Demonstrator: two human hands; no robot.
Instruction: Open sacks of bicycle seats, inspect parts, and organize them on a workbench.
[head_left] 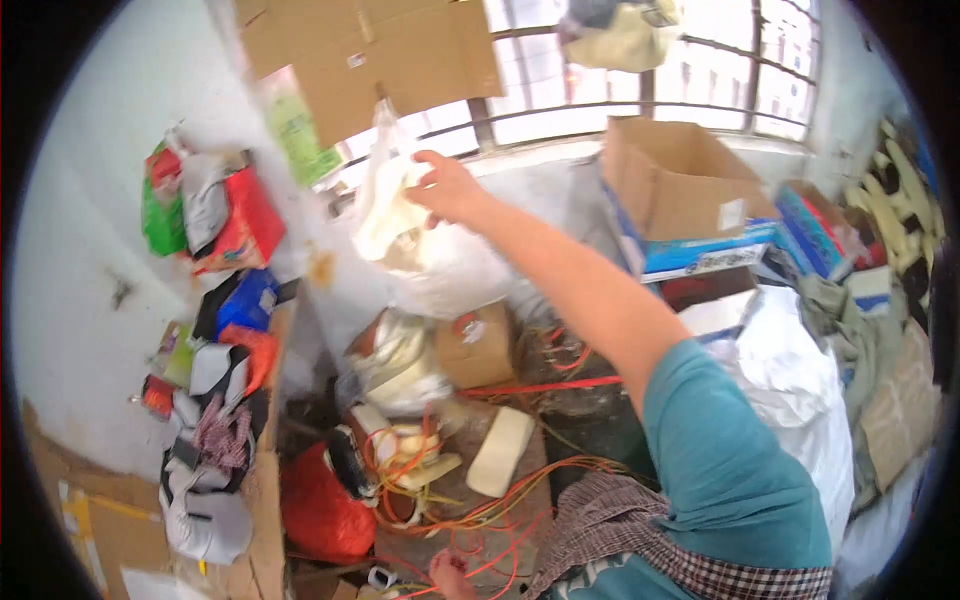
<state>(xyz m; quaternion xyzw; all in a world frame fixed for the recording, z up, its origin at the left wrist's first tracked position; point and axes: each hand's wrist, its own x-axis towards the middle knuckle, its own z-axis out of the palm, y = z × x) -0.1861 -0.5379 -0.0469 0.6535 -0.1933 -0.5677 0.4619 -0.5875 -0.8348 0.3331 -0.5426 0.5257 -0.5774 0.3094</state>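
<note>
- Far across the scene, a barred window (650, 90) spans the back, with a flattened cardboard sheet (370, 55) leaning over its left part.
- On the right, a heap of white sacks and cloth (790, 390) fills the room beside the person's teal sleeve; an open cardboard box (680, 180) sits on a blue-edged carton (700, 255) behind it.
- Along the left wall, bags and folded cloths (215, 215) hang in red, green and blue, more stacked lower down (215, 440).
- In the middle, the floor is crowded: a small brown box (478, 345), a clear bag of pale pieces (400, 365), a red bag (320, 510), a cream block (500, 452) and tangled orange cord (480, 500).
- The right hand (450, 185) is raised far out, fingers pinched on a clear bag of cream-coloured items (390, 205), hanging in the air before the window ledge.
- The left hand (452, 575) is at the near edge among the orange cord; whether its fingers grip cannot be told.
- Bare floor is scarce; only a dark patch near the cream block shows.
</note>
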